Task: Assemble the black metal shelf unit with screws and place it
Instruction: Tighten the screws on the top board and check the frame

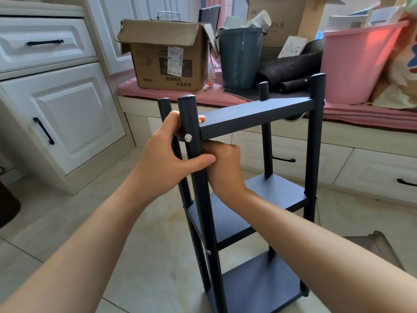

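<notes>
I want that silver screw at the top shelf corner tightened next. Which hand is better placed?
Right. The left hand already grips the front post around the screw, steadying it; the right hand sits just below the top shelf.

R hand (222, 164) fingers hidden behind post (195, 141); shelf unit (259, 116) base cut off.

Matt black metal shelf unit (255, 116), shiny screw (188, 138).

Open cardboard box (167, 57), grey bucket (239, 57) stuffed with paper cups (262, 19), pink tub (358, 64) on pink-cushioned bench (180, 96); white cabinets (56, 105) left.
</notes>
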A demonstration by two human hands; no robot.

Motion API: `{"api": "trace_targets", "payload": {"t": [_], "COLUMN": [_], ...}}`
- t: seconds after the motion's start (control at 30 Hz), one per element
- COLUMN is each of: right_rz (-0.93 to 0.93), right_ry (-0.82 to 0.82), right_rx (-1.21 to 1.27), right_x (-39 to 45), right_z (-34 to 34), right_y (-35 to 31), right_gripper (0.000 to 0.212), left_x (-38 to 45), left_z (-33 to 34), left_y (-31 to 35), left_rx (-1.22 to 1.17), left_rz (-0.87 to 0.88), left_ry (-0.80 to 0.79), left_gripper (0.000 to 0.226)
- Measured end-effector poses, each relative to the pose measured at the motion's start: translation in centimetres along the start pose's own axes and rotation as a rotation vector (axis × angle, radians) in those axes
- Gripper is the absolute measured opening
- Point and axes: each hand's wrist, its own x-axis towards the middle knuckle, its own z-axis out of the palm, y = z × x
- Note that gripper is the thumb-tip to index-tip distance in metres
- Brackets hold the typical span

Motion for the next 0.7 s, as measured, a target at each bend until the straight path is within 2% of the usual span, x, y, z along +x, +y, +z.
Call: {"api": "trace_targets", "payload": {"t": [0.07, 0.13, 0.2, 0.37, 0.57, 0.7], "right_rz": [-0.060, -0.017, -0.009, 0.058, 0.194, 0.161], "right_ry": [-0.007, -0.019, -0.028, -0.048, -0.181, -0.186], "right_rx": [0.006, 0.059, 0.012, 0.007, 0.099, 0.031], "right_x": [-0.1, -0.2, -0.2, -0.4, -1.1, -1.3], "right_z": [-0.3, -0.5, -0.8, -3.2, -5.8, -6.6], "right_y": [0.1, -0.1, 0.2, -0.4, -1.7, -2.0], "right_gripper": [0.031, 0.026, 0.017, 0.018, 0.022, 0.022], "left_x": [0.0, 0.0, 0.1, 0.1, -0.2, -0.2], "left_z": [0.0, -0.1, -0.1, -0.3, -0.1, -0.1], "left_y": [0.0, 0.0, 0.0, 0.1, 0.6, 0.5], "left_rx": [-0.001, -0.003, -0.002, 0.003, -0.123, -0.126], "left_rz": [-0.002, -0.003, -0.010, -0.027, -0.044, -0.044], "left_ry": [-0.002, -0.001, -0.002, -0.018, -0.020, -0.012], "left_gripper": [0.060, 0.061, 0.062, 0.059, 0.039, 0.021]}}
